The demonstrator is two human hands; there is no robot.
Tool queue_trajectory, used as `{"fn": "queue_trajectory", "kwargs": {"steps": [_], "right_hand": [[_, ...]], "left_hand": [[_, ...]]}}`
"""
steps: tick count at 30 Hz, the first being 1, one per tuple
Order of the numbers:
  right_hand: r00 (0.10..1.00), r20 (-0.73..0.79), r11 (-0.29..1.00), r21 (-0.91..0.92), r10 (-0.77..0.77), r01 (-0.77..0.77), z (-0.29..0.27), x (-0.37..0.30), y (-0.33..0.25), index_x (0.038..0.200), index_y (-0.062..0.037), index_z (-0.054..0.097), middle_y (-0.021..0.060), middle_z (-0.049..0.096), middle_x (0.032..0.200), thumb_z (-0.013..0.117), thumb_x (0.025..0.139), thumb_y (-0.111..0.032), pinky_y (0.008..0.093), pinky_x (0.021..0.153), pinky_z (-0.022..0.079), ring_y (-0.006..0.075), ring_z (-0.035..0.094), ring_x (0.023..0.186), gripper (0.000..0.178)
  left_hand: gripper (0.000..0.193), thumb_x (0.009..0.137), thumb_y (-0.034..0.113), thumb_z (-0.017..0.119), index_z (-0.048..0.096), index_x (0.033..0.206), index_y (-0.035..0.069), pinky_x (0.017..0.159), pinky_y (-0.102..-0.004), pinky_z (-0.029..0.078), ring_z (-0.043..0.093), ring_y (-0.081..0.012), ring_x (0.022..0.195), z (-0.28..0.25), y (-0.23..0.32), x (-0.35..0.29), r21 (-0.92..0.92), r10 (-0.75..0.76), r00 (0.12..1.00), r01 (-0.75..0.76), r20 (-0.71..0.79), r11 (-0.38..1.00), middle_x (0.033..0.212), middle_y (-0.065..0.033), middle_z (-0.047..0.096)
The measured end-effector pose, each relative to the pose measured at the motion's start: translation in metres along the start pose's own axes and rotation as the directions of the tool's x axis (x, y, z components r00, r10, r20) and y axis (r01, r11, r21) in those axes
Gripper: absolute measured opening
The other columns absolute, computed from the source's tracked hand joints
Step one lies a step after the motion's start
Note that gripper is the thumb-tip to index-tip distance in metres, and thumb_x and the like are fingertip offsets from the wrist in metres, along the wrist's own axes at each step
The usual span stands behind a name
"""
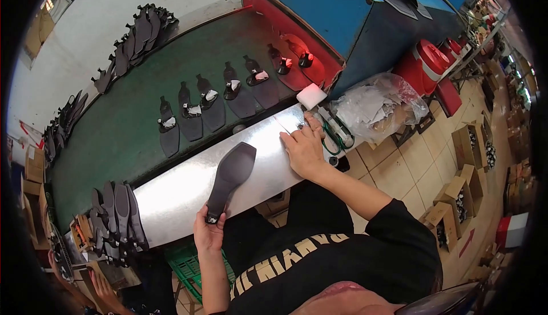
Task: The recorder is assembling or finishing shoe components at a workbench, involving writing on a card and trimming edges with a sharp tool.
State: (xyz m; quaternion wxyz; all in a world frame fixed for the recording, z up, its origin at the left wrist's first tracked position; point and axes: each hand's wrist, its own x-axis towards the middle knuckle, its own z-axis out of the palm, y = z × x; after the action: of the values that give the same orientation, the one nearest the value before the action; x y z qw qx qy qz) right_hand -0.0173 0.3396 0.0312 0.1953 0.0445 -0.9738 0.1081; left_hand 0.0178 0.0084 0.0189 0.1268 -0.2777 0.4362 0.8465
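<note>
In my left hand (209,232) is a black shoe sole (233,169), gripped at its narrow heel end, with the broad toe part pointing up and away over the metal bench (171,195). My right hand (302,148) rests on the bench farther right, its fingers spread on the surface. A white block (311,95), perhaps foam, lies just beyond those fingers. Green-handled scissors (337,135) sit right beside that hand. Behind the bench, several black sandals (240,102) with small pale wrappings stand in a row on a green conveyor belt (137,92).
Stacked black soles (117,212) occupy the bench's left end. More dark soles (137,35) line the belt's far edge. A blue machine (319,9) rises at the back. A clear plastic bag (377,106) lies right, near a red bucket (422,66). Another person's hand (103,289) shows lower left.
</note>
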Motion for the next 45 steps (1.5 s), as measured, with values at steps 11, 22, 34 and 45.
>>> {"fn": "queue_trajectory", "kwargs": {"steps": [11,22,34,45], "right_hand": [[0.999,-0.030,0.993,0.119,0.028,-0.024,0.000,-0.006,-0.004,0.106,-0.0048,0.067,0.0098,0.058,0.083,0.063,0.073,-0.002,0.0467,0.086,0.038,0.0304,0.051,0.088,0.033],[0.749,0.662,-0.040,0.750,0.039,-0.661,-0.021,-0.027,-0.095,0.131,-0.0069,0.054,-0.0024,0.053,0.081,0.043,0.101,-0.014,0.0183,0.059,0.043,0.0054,0.049,0.066,0.032],[0.709,0.608,0.060,0.773,-0.358,-0.632,-0.013,-0.043,-0.120,0.156,-0.0174,0.013,0.0036,0.058,0.070,0.050,0.094,-0.002,0.0200,0.053,0.040,0.0058,0.048,0.056,0.073],[0.701,0.651,-0.033,0.725,-0.291,-0.688,-0.001,-0.063,-0.115,0.152,-0.0105,0.028,0.0020,0.057,0.069,0.050,0.095,-0.001,0.0192,0.055,0.039,0.0057,0.047,0.058,0.062]], "left_hand": [[0.019,0.088,0.027,0.067,0.064,0.101,0.013,0.055,-0.0237,0.056,0.069,-0.0203,0.087,0.014,-0.005,0.005,-0.459,-0.286,0.953,0.301,0.103,0.836,0.099,-0.0023,0.069],[0.022,0.090,0.028,0.066,0.062,0.103,0.012,0.048,-0.0219,0.044,0.065,-0.0167,0.086,0.040,-0.010,0.010,-0.588,-0.229,0.920,0.381,0.318,0.714,0.094,-0.0020,0.068],[0.025,0.089,0.026,0.068,0.063,0.104,0.007,0.042,-0.0219,0.039,0.066,-0.0169,0.087,0.038,-0.017,-0.006,-0.533,-0.315,0.895,0.442,0.316,0.721,0.099,-0.0080,0.068],[0.025,0.089,0.029,0.069,0.064,0.101,0.008,0.039,-0.0212,0.030,0.063,-0.0163,0.079,0.051,-0.027,-0.021,-0.523,-0.331,0.932,0.359,0.151,0.773,0.095,-0.0069,0.069]]}}
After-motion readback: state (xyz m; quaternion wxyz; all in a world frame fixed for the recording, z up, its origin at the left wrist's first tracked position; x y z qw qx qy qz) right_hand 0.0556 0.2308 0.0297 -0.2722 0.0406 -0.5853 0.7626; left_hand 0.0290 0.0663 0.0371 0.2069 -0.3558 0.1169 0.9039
